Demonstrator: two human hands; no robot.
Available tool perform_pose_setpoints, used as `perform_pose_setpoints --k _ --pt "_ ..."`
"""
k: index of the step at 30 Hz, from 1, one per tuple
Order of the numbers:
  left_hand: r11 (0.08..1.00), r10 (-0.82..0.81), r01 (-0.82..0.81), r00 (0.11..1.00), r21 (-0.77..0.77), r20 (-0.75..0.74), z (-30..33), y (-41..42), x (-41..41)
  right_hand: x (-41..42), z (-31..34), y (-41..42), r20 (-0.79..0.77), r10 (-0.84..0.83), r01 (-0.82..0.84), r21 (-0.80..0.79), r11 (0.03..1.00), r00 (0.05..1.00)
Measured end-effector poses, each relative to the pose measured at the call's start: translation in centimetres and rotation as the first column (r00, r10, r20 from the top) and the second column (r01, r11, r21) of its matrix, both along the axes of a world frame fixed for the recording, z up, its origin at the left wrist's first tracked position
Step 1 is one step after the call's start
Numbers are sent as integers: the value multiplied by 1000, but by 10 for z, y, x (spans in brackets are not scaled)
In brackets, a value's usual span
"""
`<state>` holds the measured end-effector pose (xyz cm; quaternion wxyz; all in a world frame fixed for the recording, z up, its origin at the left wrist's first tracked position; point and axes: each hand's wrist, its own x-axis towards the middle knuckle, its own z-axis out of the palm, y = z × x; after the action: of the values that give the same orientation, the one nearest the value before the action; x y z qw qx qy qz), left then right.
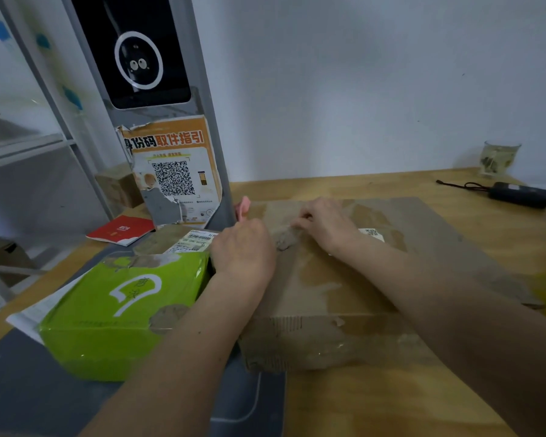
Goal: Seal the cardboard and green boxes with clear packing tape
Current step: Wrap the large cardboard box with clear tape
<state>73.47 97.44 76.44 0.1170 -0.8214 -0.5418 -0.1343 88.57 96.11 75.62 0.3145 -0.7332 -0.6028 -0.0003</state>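
Here both hands sit on the cardboard box (344, 279): the left hand (243, 250) curled, its grip unclear; the right hand (325, 225) pinches clear tape (286, 230). The green box (120, 310) lies alongside.

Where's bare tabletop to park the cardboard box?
Bare wood lies near-right, below the cardboard box, and behind it toward the wall, left of the black device. The left is crowded: green box, red booklet, kiosk post.

Centre: matt brown cardboard box (344, 279), its surface scuffed and torn. Lower left: glossy green box (114, 313). Beneath both: smooth, pale wooden table (391, 402).
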Motion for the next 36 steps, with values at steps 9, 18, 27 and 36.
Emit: perform_pose_setpoints --k 9,18,27,36 --pt "994 36 -19 988 -112 150 -2 -1 1 -5 -4 -3 160 4 7 -68 998 987" --pt "977 -193 213 926 -25 323 -3 -9 -12 -6 -6 -3 235 -25 43 -71 997 972" --pt "893 -248 161 955 -421 -161 -11 -28 5 -10 -12 0 321 -118 147 -67 987 940" --pt "915 -190 134 975 -381 -115 -18 -33 4 -21 -1 -35 98 40 -36 -42 998 994"
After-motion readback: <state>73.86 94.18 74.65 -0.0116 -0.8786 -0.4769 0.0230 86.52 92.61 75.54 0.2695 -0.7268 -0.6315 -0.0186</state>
